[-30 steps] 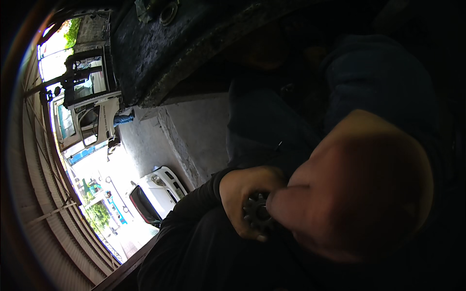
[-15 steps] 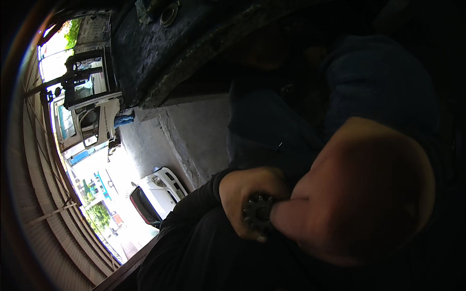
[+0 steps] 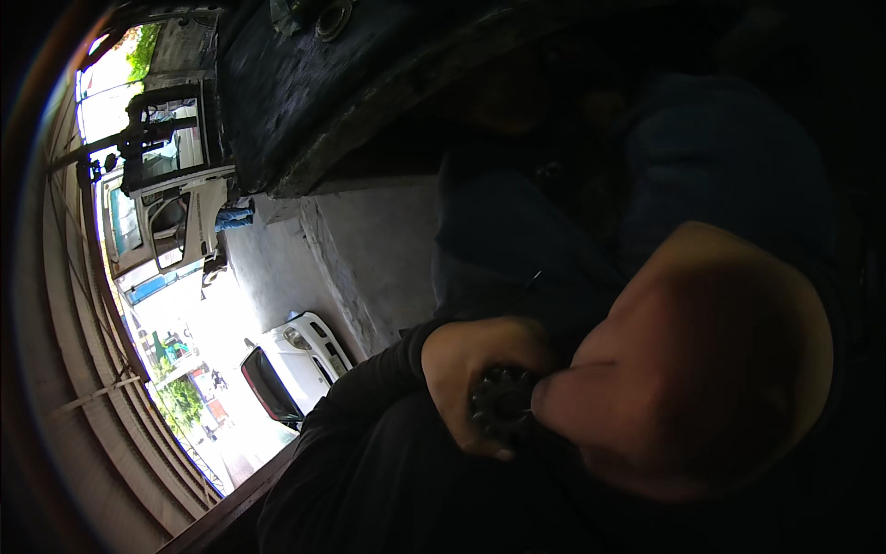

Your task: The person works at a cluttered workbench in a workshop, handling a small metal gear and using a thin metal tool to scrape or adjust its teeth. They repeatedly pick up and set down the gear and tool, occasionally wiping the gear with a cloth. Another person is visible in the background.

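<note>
My left hand (image 3: 461, 369), coming out of a dark sleeve, has its fingers wrapped round a small dark toothed gear (image 3: 503, 403). The gear's toothed face is turned up toward me. Close to the camera, my right hand (image 3: 692, 369) looms large, blurred and in shadow. It is closed, and one digit reaches to the gear's right side. A thin bright glint (image 3: 526, 409) shows beside that fingertip, over the gear's centre. Whatever the right hand grips is hidden, as are most of its fingers.
Dark blue cloth (image 3: 517, 240) lies beyond the hands. A worn, dark curved metal panel (image 3: 369, 102) spans the top, with a ring-shaped part (image 3: 333, 18) on it. Left of me are a concrete floor (image 3: 388, 249), a white car (image 3: 291, 365) and a vehicle cab with doors (image 3: 175, 222).
Both hands and the gear have shifted slightly right. The gear looks slightly turned and more shaded, and a thin glint now shows by the right fingertip. The background has moved a little.
</note>
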`<state>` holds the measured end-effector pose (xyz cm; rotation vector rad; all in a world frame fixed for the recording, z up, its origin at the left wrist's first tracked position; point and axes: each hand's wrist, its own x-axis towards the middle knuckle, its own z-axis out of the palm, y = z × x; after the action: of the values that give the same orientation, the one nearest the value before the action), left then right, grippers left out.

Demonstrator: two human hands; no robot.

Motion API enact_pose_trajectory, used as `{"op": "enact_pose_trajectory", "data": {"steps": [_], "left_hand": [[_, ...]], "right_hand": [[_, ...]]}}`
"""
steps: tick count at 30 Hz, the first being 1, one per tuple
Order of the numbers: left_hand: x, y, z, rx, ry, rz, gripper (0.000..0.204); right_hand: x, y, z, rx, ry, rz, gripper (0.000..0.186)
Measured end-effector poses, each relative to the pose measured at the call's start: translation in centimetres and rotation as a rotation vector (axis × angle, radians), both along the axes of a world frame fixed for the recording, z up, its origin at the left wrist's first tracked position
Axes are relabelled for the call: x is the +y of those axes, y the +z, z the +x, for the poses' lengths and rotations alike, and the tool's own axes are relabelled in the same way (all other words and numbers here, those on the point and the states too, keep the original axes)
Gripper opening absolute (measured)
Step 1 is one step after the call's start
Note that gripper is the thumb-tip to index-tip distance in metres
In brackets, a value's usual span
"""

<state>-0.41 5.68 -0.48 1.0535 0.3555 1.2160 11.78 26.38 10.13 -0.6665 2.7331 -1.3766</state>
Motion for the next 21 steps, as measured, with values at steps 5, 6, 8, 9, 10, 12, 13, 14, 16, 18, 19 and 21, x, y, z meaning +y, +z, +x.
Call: {"op": "enact_pose_trajectory", "data": {"steps": [5, 6, 8, 9, 10, 12, 13, 14, 16, 18, 19, 21], "left_hand": [[1.2, 1.6, -0.8, 0.089, -0.013, -0.027, 0.038], [1.1, 1.7, -0.7, 0.104, -0.005, -0.019, 0.039], [0.7, 1.8, -0.6, 0.118, -0.002, -0.059, 0.040], [0.4, 1.9, -0.6, 0.116, -0.012, -0.103, 0.040], [0.3, 1.9, -0.6, 0.113, -0.021, -0.146, 0.041], [0.3, 1.9, -0.5, 0.124, -0.002, -0.126, 0.042], [0.3, 1.8, -0.5, 0.129, 0.008, -0.117, 0.042], [0.1, 1.3, -0.4, 0.100, 0.005, -0.076, 0.042], [-0.1, 0.2, -0.1, 0.043, -0.001, 0.005, 0.043], [-0.2, 0.4, 0.0, 0.022, 0.004, -0.049, 0.043], [-0.3, 0.4, 0.1, 0.020, 0.003, -0.076, 0.043], [-1.0, 0.1, 0.4, 0.026, -0.001, -0.130, 0.043]], "right_hand": [[0.3, 0.3, -0.2, -0.007, 0.030, 0.047, 0.026], [0.3, 0.3, -0.2, -0.008, 0.035, 0.048, 0.026], [0.3, 0.9, -0.5, -0.054, 0.020, 0.007, 0.027], [0.7, 1.0, -1.0, -0.121, 0.020, -0.071, 0.025], [0.9, 0.8, -1.1, -0.144, 0.031, -0.129, 0.024], [1.5, 0.0, -1.1, -0.144, 0.069, -0.224, 0.023], [1.3, -0.1, -0.9, -0.103, 0.056, -0.190, 0.022], [1.1, -0.1, -0.8, -0.063, 0.042, -0.156, 0.021], [0.0, 1.0, -1.0, 0.018, -0.003, 0.023, 0.018], [0.2, 1.5, -1.1, 0.021, 0.070, 0.133, 0.017], [0.1, 1.3, -0.9, 0.003, 0.052, 0.114, 0.017], [-0.7, 0.5, -0.4, -0.032, -0.064, 0.019, 0.018]]}}
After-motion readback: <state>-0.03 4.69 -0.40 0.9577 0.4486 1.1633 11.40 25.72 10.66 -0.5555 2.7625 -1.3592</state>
